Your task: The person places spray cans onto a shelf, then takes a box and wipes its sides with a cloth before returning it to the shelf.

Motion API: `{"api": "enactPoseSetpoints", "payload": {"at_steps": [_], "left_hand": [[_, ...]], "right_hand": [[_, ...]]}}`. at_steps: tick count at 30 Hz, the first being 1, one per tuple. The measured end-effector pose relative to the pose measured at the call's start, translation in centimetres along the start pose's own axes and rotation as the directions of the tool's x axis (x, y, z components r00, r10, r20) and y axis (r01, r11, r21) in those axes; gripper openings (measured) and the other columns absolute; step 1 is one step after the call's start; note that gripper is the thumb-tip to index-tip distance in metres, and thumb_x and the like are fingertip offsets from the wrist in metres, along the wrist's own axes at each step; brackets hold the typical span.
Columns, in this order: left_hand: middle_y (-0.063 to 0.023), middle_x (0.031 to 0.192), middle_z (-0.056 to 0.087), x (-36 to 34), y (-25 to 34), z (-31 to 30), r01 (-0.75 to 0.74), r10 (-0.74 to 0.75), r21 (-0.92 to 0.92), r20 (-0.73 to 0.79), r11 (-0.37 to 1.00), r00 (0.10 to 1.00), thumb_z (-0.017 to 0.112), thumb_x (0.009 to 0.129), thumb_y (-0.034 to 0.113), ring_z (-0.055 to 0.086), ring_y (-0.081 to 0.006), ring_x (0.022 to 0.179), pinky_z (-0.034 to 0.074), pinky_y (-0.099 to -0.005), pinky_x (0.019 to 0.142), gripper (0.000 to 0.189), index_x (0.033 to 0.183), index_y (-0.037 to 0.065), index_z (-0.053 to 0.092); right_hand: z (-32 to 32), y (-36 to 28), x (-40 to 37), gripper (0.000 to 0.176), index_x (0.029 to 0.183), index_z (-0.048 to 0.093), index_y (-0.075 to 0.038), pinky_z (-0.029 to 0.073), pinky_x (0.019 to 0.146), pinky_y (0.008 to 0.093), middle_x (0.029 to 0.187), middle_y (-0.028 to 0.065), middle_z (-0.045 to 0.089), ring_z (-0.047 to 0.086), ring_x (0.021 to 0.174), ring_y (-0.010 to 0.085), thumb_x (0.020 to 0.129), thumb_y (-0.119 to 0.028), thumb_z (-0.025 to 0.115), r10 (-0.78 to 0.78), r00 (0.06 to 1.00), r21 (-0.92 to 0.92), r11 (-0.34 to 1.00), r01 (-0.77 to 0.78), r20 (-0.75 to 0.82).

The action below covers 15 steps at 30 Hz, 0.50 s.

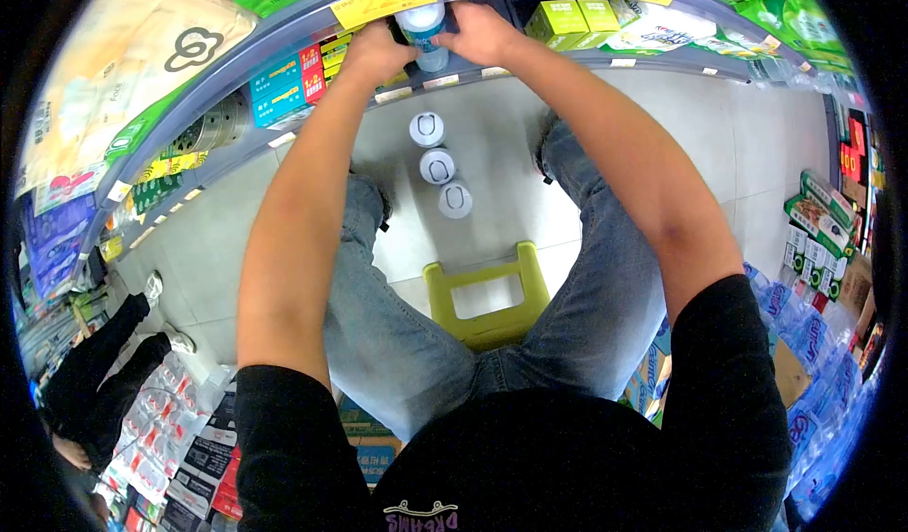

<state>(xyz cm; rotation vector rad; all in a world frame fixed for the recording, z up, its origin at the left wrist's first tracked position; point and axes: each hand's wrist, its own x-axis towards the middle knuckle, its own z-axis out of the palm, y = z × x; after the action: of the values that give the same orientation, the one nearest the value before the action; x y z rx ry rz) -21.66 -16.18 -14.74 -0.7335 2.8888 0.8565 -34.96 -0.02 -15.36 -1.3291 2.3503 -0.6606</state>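
At the shelf, a white canister with a blue label (pixel 426 33) stands between my hands. My left hand (pixel 376 54) presses its bent fingers against the canister's left side. From the right, my right hand (pixel 480 35) touches it with the thumb, its other fingers partly hidden under the shelf edge above. On the floor below, three white-lidded canisters stand in a slightly slanting row: a far one (pixel 427 129), a middle one (pixel 437 166) and a near one (pixel 455 200).
Left of my hands, blue and red boxes (pixel 284 87) sit on the shelf; green boxes (pixel 570 23) are on the right. A yellow price tag (pixel 383 0) hangs overhead. Between my legs is a green stool (pixel 490 319). Another person's legs (pixel 104 352) show at the left.
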Motion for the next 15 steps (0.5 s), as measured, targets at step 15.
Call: {"api": "enactPoseSetpoints", "payload": {"at_steps": [15], "left_hand": [[-0.0317, 0.12, 0.069, -7.0, 3.2, 6.2, -0.082, -0.081, 0.266, 0.548, 0.96, 0.833, 0.086, 0.07, 0.04, 0.069, -0.039, 0.114, 0.054, -0.0421, 0.102, 0.066, 0.112, -0.009, 0.072]], "right_hand": [[-0.9, -0.8, -3.4, 0.032, 0.105, 0.073, 0.008, 0.055, 0.095, 0.0487, 0.112, 0.0307, 0.071, 0.069, 0.109, 0.0433, 0.082, -0.009, 0.058, 0.048, 0.823, -0.245, 0.963, 0.112, 0.566]]}}
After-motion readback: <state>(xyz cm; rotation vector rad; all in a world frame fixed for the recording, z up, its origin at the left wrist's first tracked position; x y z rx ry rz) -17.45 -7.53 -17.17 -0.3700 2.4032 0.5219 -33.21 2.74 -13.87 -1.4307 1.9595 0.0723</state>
